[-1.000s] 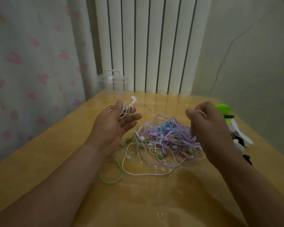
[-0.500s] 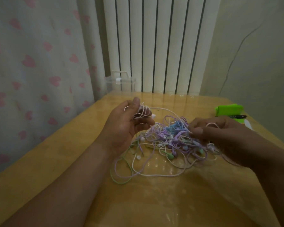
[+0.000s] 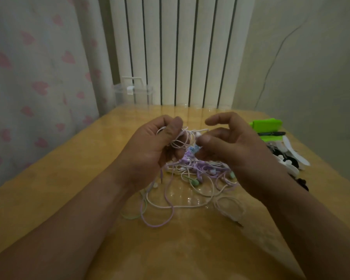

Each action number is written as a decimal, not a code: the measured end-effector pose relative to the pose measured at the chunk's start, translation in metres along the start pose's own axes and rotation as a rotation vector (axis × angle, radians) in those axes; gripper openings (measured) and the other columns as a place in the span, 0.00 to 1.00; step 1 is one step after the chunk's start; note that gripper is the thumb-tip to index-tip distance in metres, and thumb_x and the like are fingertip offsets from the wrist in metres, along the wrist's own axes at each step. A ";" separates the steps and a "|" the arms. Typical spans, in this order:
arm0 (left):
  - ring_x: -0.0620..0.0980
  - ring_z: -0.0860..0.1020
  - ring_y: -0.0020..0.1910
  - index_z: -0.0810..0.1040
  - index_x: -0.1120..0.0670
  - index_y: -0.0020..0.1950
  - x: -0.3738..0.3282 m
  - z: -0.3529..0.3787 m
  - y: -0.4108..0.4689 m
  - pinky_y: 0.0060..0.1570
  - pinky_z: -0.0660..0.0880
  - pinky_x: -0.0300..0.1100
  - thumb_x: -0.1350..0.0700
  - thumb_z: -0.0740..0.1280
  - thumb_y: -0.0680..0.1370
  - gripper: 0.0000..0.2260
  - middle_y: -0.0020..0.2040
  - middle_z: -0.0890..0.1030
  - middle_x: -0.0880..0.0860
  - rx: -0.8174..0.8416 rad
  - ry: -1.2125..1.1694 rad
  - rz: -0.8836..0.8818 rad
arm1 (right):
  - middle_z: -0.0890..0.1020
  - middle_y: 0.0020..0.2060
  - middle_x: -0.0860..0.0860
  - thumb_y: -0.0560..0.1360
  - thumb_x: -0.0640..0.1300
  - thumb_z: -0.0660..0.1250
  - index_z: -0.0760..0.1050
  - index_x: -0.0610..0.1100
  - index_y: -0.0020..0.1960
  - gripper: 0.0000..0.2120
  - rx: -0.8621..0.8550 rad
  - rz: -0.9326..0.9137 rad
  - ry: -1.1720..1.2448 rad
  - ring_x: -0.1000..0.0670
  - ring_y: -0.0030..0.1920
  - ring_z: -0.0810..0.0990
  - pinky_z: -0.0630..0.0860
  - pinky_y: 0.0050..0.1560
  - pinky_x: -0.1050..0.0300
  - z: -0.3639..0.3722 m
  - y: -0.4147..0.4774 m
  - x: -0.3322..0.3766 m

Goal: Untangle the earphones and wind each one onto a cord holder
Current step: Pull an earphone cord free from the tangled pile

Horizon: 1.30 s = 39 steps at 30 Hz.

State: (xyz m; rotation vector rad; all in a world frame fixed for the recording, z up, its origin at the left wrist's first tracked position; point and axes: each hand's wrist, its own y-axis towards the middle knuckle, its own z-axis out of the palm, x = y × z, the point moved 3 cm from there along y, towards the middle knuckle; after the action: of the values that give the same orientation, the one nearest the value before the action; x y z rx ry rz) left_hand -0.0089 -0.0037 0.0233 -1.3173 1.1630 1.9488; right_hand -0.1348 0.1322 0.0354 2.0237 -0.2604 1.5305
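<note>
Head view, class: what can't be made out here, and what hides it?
All in the head view:
- Tangle: far part behind both hands; number of earphones uncountable.
- Right hand: whether it pinches the earbud, too blurred.
- Holders: partly behind the right wrist, blurred.
- Loops in left hand: ends hidden by its fingers.

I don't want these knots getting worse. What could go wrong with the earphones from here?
The left hand grips loose loops of the white earphone while the right hand pinches its end. Strands trail down into the tangled pile, so pulling may tighten knots. The loose loops could also slip off and re-tangle.
</note>
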 end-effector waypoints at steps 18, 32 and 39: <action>0.51 0.74 0.37 0.81 0.54 0.63 0.011 0.010 -0.002 0.35 0.73 0.42 0.70 0.59 0.82 0.18 0.48 0.77 0.61 0.259 0.052 -0.213 | 0.76 0.32 0.49 0.81 0.42 0.66 0.77 0.45 0.37 0.14 -0.219 0.049 0.154 0.52 0.34 0.72 0.70 0.41 0.51 -0.009 0.004 -0.008; 0.49 0.69 0.31 0.71 0.54 0.44 0.016 0.006 0.002 0.30 0.68 0.43 0.56 0.74 0.79 0.12 0.34 0.71 0.54 0.082 0.184 -0.115 | 0.87 0.45 0.46 0.83 0.41 0.61 0.77 0.44 0.42 0.12 -0.055 0.003 0.461 0.52 0.38 0.78 0.74 0.37 0.59 0.003 0.004 -0.004; 0.53 0.80 0.34 0.81 0.60 0.59 0.002 -0.001 -0.001 0.26 0.74 0.41 0.65 0.59 0.84 0.11 0.45 0.82 0.59 0.211 0.012 -0.150 | 0.67 0.26 0.53 0.83 0.42 0.60 0.65 0.47 0.38 0.15 -0.208 0.045 0.644 0.54 0.25 0.58 0.55 0.25 0.60 -0.023 0.008 0.005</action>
State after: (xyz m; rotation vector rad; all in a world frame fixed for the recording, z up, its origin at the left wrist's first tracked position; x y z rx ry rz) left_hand -0.0078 -0.0041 0.0211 -1.2679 1.2026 1.6655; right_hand -0.1558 0.1396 0.0461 1.2895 -0.1933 1.9952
